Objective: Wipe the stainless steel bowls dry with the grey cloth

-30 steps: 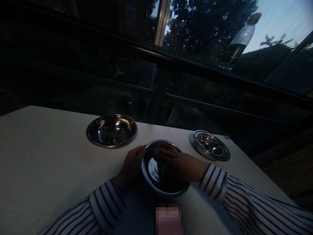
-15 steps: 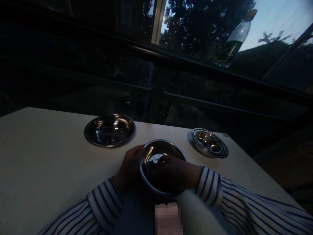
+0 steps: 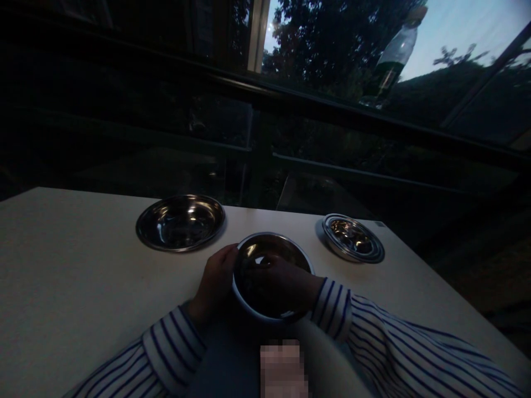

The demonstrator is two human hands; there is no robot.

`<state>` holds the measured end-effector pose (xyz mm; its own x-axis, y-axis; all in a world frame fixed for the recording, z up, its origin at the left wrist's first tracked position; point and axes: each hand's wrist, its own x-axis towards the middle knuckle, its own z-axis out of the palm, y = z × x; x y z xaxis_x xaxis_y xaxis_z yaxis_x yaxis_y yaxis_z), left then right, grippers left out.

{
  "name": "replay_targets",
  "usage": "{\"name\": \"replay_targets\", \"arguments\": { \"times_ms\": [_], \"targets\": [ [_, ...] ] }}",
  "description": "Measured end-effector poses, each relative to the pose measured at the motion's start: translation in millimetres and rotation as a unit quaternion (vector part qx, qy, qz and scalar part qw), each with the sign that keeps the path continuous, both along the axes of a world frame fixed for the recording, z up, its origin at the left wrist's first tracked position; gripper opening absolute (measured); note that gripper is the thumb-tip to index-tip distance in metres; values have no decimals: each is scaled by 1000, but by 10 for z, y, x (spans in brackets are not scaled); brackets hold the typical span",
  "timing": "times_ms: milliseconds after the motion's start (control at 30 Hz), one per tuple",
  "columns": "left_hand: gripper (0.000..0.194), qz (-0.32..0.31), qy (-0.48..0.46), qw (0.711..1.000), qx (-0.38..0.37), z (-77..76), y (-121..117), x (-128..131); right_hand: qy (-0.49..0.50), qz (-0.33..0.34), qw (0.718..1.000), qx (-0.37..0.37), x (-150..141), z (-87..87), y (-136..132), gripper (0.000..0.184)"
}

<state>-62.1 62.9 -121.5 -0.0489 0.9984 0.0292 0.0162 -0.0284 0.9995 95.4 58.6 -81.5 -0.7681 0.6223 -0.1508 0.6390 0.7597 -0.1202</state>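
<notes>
A shiny metal bowl [image 3: 295, 250] is tilted toward me near the table's front edge. My left hand [image 3: 214, 283] grips its left side, with the thumb by the rim and the fingers around the outside. Inside the bowl, my right hand [image 3: 286, 281] has its fingers curled down against the inner wall. Whatever those fingers hold is lost in the dark shadow; a small bright patch shows beside them.
On the white table [image 3: 95, 265], a wide metal dish [image 3: 180, 243] lies at back left. Stacked metal dishes [image 3: 375, 255] sit at back right. A bottle with a green label [image 3: 388, 74] stands on the window ledge. A pixelated pale patch [image 3: 282, 367] appears below the bowl.
My right hand has moved left and slightly up inside the bowl. My left hand keeps its hold on the bowl's side. The view has shifted slightly.
</notes>
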Motion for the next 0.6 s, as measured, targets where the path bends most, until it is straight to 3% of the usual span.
{"name": "replay_targets", "arguments": {
  "times_ms": [200, 400, 600],
  "targets": [
    [30, -14, -17, 1000, -13, -2, -17, 23, -23, 63, 995, -69, 131, 147, -64, 30],
    [30, -36, -11, 999, -8, -6, 11, 5, -20, -45, 999, 2, -4, -11, -55, 29],
    [34, -20, -9, 1000, -4, -32, 19, 2, -35, -146, 987, 56, 65, 1, 76, 24]
  ]
}}
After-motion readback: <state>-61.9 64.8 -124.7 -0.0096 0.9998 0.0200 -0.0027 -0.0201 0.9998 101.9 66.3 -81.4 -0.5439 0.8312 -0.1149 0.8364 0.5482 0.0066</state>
